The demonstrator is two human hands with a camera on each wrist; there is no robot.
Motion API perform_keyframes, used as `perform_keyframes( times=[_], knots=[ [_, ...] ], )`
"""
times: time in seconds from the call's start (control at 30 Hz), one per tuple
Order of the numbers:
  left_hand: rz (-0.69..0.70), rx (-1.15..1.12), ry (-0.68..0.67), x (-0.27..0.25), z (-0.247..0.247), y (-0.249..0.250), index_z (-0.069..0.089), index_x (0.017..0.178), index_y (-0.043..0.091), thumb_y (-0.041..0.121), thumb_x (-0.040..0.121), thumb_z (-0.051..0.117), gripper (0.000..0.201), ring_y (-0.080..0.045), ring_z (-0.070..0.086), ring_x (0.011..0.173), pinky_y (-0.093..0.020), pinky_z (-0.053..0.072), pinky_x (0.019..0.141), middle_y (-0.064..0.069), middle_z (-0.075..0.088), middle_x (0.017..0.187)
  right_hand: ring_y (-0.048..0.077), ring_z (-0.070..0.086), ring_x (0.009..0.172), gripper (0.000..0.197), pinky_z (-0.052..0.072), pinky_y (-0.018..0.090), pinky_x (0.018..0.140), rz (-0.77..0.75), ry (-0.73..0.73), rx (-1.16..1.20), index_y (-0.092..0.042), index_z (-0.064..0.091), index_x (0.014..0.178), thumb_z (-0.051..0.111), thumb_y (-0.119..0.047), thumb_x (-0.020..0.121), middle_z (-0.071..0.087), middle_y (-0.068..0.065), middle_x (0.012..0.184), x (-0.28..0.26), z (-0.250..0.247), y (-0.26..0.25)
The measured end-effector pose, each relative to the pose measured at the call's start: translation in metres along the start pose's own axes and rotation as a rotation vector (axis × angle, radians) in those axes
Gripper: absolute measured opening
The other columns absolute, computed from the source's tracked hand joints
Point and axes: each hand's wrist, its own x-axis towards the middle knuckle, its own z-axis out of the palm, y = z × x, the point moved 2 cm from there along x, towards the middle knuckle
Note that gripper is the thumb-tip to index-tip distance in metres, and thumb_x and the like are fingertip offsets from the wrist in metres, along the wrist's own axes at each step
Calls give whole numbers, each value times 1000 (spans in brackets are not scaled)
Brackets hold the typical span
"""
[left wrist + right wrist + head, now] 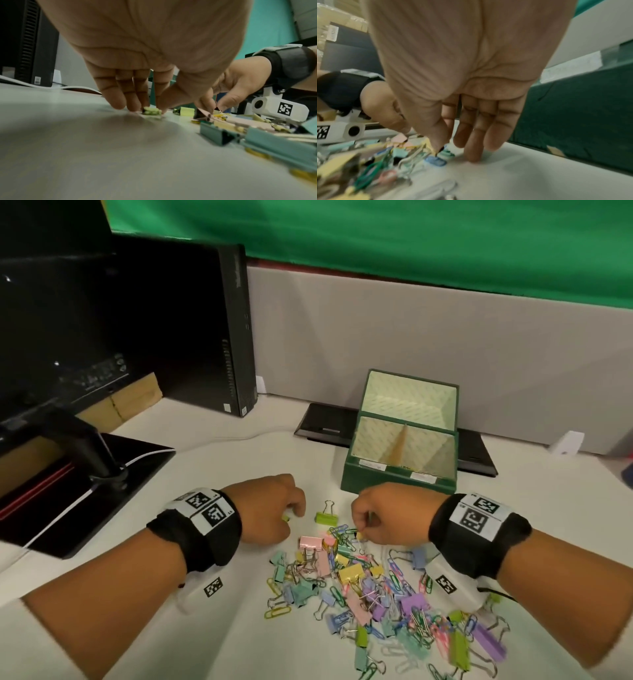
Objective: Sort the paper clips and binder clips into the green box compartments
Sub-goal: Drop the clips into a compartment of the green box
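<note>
A heap of pastel binder clips and paper clips (376, 594) lies on the white table in front of the green box (397, 484), which has one rear and two front compartments. My left hand (291, 515) is left of the heap, with fingers and thumb pinching a small green clip (151, 112) that rests on the table. My right hand (361, 530) is at the heap's far edge, its thumb and forefinger pinching a small yellow clip (430, 146). A lime binder clip (325, 517) lies between the hands. In the right wrist view a blue paper clip (435, 161) lies just under the right hand (443, 147).
A black computer tower (236, 337) and a monitor stand base (85, 491) with a white cable stand at the left. A flat black device (325, 422) lies behind the box, against the grey partition (445, 337). The box's front wall (573, 115) is close to my right fingers.
</note>
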Motion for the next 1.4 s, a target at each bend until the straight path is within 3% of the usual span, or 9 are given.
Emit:
perform_keyframes(
  times=[0.2,0.37,0.43,0.6,0.83,1.1,1.17,1.27,1.4],
  knots=[
    [190,-126,128,14,-6,16,65,119,46,28,93,61,32,-3,44,108,-27,42,99,16,45,111,10,55,71,6,49,25,64,139,-139,-139,-25,58,76,59,-19,79,61,-7,81,-12,-14,13],
    [261,124,62,28,-1,38,65,122,40,51,90,61,34,-9,39,108,-28,40,91,11,42,107,17,60,93,27,54,35,81,38,-53,-148,-33,62,116,59,-41,90,62,-9,106,1,-1,-11],
    [291,156,70,28,-1,42,69,115,37,49,89,64,29,-10,38,108,-24,34,84,11,40,105,18,61,88,26,52,32,74,33,-58,-139,-30,65,110,62,-46,90,65,-6,102,9,5,-20],
    [292,147,118,26,-3,46,72,110,38,45,89,65,23,-10,38,106,-22,30,79,10,44,109,13,62,81,4,51,28,72,67,-60,-5,-25,69,91,69,-25,87,63,-11,83,18,7,-18],
    [283,216,230,23,5,44,70,98,34,37,90,57,15,-15,39,109,-33,42,90,9,47,112,5,58,71,20,51,22,68,98,-19,175,-23,67,96,66,-9,82,63,-12,82,5,-2,-3],
    [164,-81,303,19,-24,26,67,84,31,33,85,66,3,-6,54,97,-29,48,88,18,61,98,18,46,58,15,39,25,48,150,54,1706,-9,56,80,46,-4,72,52,10,76,-13,-20,21],
    [112,-266,309,16,-40,21,71,81,27,26,85,72,4,0,62,78,-21,51,74,14,70,83,14,39,53,10,30,22,44,193,69,1508,-12,58,79,50,-5,79,48,4,70,-10,-20,20],
    [31,-659,228,14,-51,11,70,80,11,11,82,78,9,-8,68,70,-23,57,68,-2,76,79,1,43,56,7,32,18,54,155,106,507,-24,68,90,64,-18,91,50,-16,68,-6,-22,3],
    [-35,-1117,147,7,-44,-3,66,89,3,1,81,75,12,-20,70,74,-24,59,67,-21,74,89,9,59,100,48,46,26,81,-4,-5,-148,-48,57,129,58,-18,91,63,-18,120,5,-5,-13]
  ],
)
